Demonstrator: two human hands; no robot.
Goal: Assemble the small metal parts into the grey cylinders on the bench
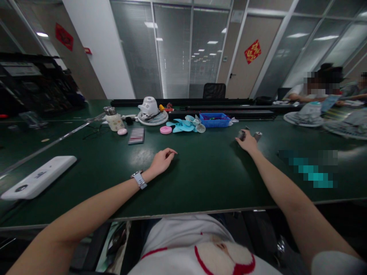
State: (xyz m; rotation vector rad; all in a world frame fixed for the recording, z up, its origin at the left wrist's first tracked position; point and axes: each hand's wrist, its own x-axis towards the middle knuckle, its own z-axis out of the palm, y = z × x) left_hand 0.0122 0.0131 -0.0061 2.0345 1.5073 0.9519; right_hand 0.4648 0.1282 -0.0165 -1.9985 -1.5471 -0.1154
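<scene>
My left hand (162,159) rests on the green table (200,172) with its fingers loosely curled and nothing visible in them; a watch sits on that wrist. My right hand (247,142) reaches further out, its fingers closed around a small grey metal cylinder (242,134). A second small grey cylinder (258,136) lies just right of that hand. Beyond both hands lie light blue fan blades (186,125), a pink round cap (165,130) and a blue tray (215,119) of small parts.
A white fan body on its grille (151,111), a patterned cup (114,120) and a small pink disc (122,131) stand at the back left. A white flat device (37,177) lies near left. Other people sit at the far right with fan grilles (304,118).
</scene>
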